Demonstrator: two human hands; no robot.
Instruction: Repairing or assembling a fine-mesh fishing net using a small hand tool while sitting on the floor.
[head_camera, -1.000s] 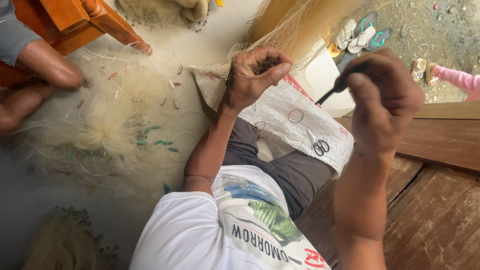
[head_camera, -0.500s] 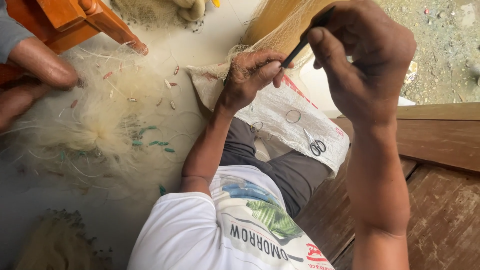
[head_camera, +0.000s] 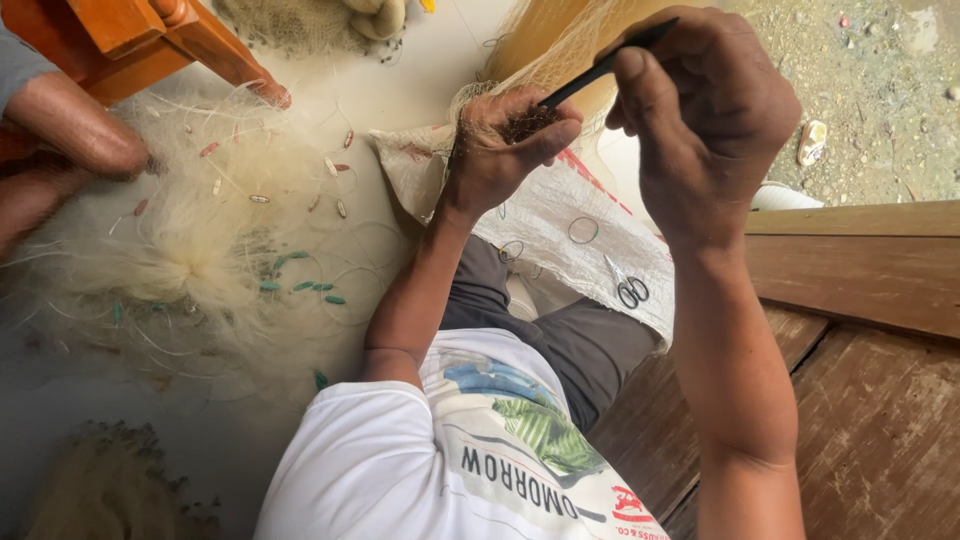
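My left hand is closed on a bunch of fine pale fishing net that stretches up and to the right from its fingers. My right hand is raised just to the right of it and pinches a thin black netting needle. The needle's tip points down-left and reaches the net at my left fingertips. Both forearms rise from my lap, over a white woven sack.
Small scissors lie on the sack. A loose heap of pale net with small floats covers the floor at left, beside an orange wooden chair leg and another person's limb. Brown wooden planks run along the right.
My right hand has risen with the black needle and swung left, bringing its tip to my left hand. My left hand has kept its hold on the net.
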